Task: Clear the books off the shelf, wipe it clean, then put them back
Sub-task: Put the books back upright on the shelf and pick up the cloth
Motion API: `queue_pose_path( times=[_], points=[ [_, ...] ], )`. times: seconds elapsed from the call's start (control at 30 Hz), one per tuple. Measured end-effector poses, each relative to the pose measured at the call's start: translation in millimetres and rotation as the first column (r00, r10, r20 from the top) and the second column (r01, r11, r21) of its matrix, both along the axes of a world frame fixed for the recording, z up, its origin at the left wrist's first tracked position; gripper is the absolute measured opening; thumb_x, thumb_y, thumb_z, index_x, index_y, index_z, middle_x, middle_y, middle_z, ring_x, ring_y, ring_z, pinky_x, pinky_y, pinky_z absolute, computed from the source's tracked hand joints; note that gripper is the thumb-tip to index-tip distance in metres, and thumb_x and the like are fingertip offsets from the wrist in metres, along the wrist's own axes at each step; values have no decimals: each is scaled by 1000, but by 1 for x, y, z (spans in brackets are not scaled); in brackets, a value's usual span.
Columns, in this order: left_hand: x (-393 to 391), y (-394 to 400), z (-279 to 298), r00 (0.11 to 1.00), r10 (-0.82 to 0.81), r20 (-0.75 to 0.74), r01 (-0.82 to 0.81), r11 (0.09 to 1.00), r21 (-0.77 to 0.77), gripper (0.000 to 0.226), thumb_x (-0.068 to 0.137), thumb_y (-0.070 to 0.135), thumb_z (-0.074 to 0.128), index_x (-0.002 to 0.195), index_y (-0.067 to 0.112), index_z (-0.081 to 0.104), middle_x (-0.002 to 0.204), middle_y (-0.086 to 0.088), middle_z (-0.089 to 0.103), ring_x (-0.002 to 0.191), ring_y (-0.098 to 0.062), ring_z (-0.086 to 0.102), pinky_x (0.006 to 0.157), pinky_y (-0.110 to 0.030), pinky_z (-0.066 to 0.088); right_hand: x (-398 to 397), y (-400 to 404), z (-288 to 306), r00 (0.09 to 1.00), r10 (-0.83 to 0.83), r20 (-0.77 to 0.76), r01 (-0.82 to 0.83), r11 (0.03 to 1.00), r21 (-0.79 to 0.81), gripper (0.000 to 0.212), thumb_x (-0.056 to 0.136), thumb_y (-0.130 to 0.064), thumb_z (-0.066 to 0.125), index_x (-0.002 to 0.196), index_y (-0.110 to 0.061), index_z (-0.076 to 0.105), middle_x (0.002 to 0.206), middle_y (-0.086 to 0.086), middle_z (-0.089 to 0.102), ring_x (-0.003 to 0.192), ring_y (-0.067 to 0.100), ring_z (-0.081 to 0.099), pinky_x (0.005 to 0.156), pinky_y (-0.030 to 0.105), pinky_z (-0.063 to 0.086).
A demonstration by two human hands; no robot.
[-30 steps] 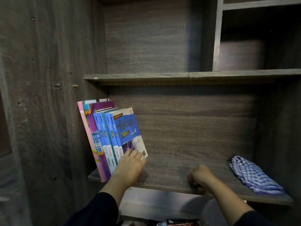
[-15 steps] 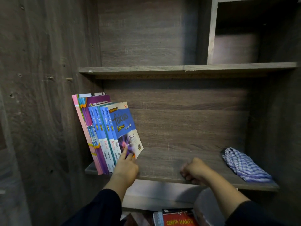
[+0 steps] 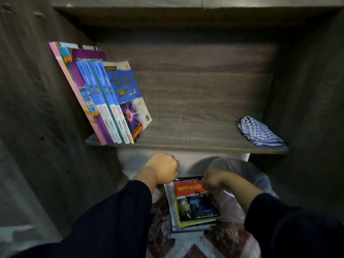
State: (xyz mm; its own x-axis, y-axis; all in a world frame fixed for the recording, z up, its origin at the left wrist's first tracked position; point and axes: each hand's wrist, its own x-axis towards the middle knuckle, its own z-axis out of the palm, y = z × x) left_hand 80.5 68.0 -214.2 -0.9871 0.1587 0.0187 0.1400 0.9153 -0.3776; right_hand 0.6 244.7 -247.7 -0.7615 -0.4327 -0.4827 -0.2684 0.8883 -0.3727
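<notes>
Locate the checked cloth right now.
Head view: the checked cloth lies bunched at the right end of the shelf, by the right wall, well apart from the leaning books at the left.

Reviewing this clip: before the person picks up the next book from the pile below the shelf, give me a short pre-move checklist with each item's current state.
1. Room on the shelf beside the leaning row of books: ok, bare board to their right.
2. Row stable: cannot tell; it leans left against the side wall, untouched.
3. Checked cloth out of the way: ok, at the far right end.
4. Left hand free: ok, fingers curled, nothing seen in it.
5. Right hand gripping the red-covered book: cannot tell; it is at the book's top right corner, blurred.
6. Pile reachable: ok, directly below both hands.
</notes>
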Motion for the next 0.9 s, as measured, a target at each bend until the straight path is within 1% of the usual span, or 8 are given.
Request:
queue_pose_path(
  times=[0.1, 0.17, 0.3, 0.43, 0.5, 0.57, 0.8, 0.9],
  points=[
    [-9, 2, -30, 994, 39, 101, -43, 998, 36, 28, 94, 26, 42, 109, 13, 62, 114, -10, 64, 102, -32, 61, 81, -38, 48, -2, 0, -40, 998, -27, -48, 29, 998, 51, 33, 89, -7, 55, 121, -1, 51, 115, 18, 61, 107, 24, 59, 86, 31, 48],
    [-15, 1, -49, 982, 76, 170, -88, 994, 66, 24, 91, 20, 45, 106, 13, 63, 112, -11, 65, 101, -32, 62, 81, -39, 49, -2, 0, -62, 994, -83, -76, 86, 995, 40, 47, 89, -10, 54, 132, -2, 38, 144, 20, 42, 128, 29, 48, 103, 35, 40],
    [-29, -1, -76, 941, 153, 301, -211, 963, 169, 21, 90, 10, 46, 105, 7, 62, 113, -16, 64, 103, -33, 61, 82, -39, 49, -10, -1, -97, 962, -269, -33, 264, 958, -113, 82, 86, -13, 57, 151, -11, 7, 152, 10, 29, 137, 27, 35, 110, 32, 32],
    [-45, -5, -92, 897, 226, 380, -350, 888, 299, 21, 89, 7, 48, 103, 5, 63, 114, -15, 64, 103, -31, 61, 80, -34, 47, -21, -7, -117, 976, -202, -78, 204, 979, 17, 41, 92, -16, 48, 130, -2, 53, 139, 14, 50, 131, 25, 45, 105, 28, 35],
    [-53, -7, -105, 881, 243, 407, -404, 834, 375, 22, 91, 6, 46, 104, 3, 63, 115, -15, 64, 103, -31, 61, 80, -34, 47, -28, -14, -128, 979, -184, -82, 190, 980, 62, 35, 91, -16, 51, 123, -3, 59, 128, 14, 60, 119, 25, 57, 95, 28, 45],
    [-59, -10, -122, 856, 272, 440, -481, 732, 482, 23, 92, 9, 47, 107, 2, 63, 117, -15, 64, 105, -30, 61, 84, -33, 48, -31, -23, -132, 976, -185, -114, 196, 977, 89, 36, 90, -18, 53, 123, -3, 58, 127, 14, 61, 117, 26, 59, 92, 29, 47],
    [-59, -3, -198, 733, 247, 634, -672, 117, 731, 53, 67, 38, 78, 112, 11, 66, 114, -9, 67, 102, -25, 64, 95, -36, 51, -26, -39, -147, 933, -300, -197, 332, 930, 156, 61, 87, -28, 53, 140, -4, 39, 143, 20, 34, 129, 34, 37, 106, 37, 39],
    [-73, -7, -249, 732, 265, 627, -653, 12, 757, 55, 54, 30, 85, 103, 11, 67, 101, -5, 72, 92, -22, 68, 91, -42, 54, -30, -37, -147, 929, -307, -206, 341, 927, 158, 59, 84, -28, 54, 137, -4, 44, 140, 21, 39, 128, 34, 40, 106, 37, 41]
  ],
)
